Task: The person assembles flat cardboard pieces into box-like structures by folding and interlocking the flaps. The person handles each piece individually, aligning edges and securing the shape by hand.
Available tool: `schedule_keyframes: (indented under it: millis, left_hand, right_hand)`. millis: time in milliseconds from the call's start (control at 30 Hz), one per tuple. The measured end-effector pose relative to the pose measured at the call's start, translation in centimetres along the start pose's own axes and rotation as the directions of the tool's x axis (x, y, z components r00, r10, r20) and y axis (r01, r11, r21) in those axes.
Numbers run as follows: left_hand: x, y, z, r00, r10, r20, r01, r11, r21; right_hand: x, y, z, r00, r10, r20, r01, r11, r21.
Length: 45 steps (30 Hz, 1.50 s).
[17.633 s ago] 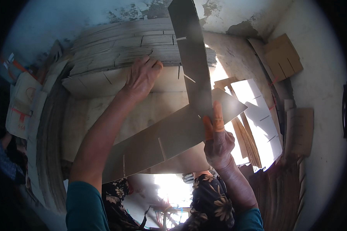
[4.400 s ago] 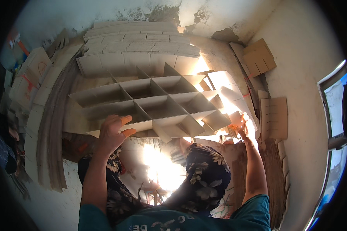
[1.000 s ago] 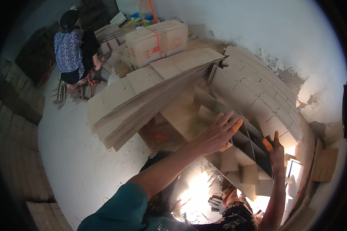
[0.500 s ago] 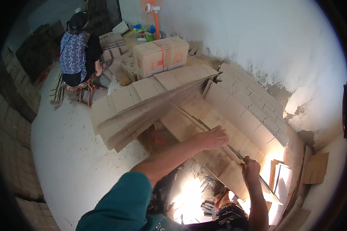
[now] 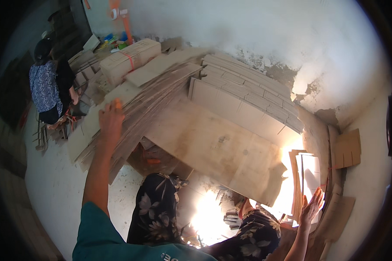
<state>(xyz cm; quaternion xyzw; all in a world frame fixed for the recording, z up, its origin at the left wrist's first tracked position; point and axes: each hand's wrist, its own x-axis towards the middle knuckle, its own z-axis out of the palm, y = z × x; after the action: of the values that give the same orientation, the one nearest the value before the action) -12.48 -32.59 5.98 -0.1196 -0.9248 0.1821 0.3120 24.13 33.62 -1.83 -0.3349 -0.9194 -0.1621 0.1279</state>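
Observation:
My left hand [image 5: 112, 116] reaches out over a tall, fanned stack of flat cardboard sheets [image 5: 161, 87]. Its fingers are slightly spread on the top sheets, and it is a little blurred. On the right, my right hand [image 5: 311, 206] is raised with fingers apart beside several upright cardboard strips [image 5: 309, 172], one of them brightly lit. I cannot tell whether it touches them. Between my hands lies a bare wooden board [image 5: 222, 141], stained in the middle, in front of my knees.
Behind the board stands a row of packed slotted cardboard pieces [image 5: 248, 93] along the peeling wall. A strapped carton [image 5: 130, 61] sits beyond the stack. Far left, another person [image 5: 48, 87] sits low among cardboard. Slotted cardboard [image 5: 347, 148] leans at the right wall.
Both hands have left the long cardboard piece they held over the board, and it no longer lies there. My left hand moved left to the stack, my right hand toward the upright strips. The view shifted right.

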Motion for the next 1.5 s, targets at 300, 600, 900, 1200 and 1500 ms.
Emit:
schedule_keyframes:
  millis: [300, 600, 900, 1200, 1500]
  left_hand:
    - [3.5, 13.7, -3.2, 0.965, 0.235, -0.117, -0.261, 0.807, -0.53]
    - [11.8, 35.5, -2.4, 0.877, 0.458, -0.146, -0.354, 0.411, -0.84]
    - [17.0, 48.6, -4.5, 0.824, 0.475, -0.308, -0.528, 0.448, -0.721]
    - [18.4, 48.2, -2.6, 0.729, 0.393, -0.561, -0.68, 0.315, -0.662]
    - [12.3, 46.0, -7.8, 0.579, 0.427, -0.694, -0.766, -0.006, -0.643]
  right_hand:
    - [-2.3, 4.1, 3.6, 0.916, 0.232, 0.327, -0.224, 0.973, -0.06]
    - [-1.2, 11.2, 5.3, 0.999, -0.04, -0.032, 0.047, 0.961, 0.272]
    - [3.1, 3.5, -6.2, 0.898, -0.082, -0.431, 0.096, 0.995, 0.011]
    - [6.3, -7.1, -7.9, 0.95, 0.119, -0.289, 0.136, 0.677, 0.723]
    - [8.2, -11.6, -5.6, 0.924, -0.09, -0.373, 0.365, 0.504, 0.783]
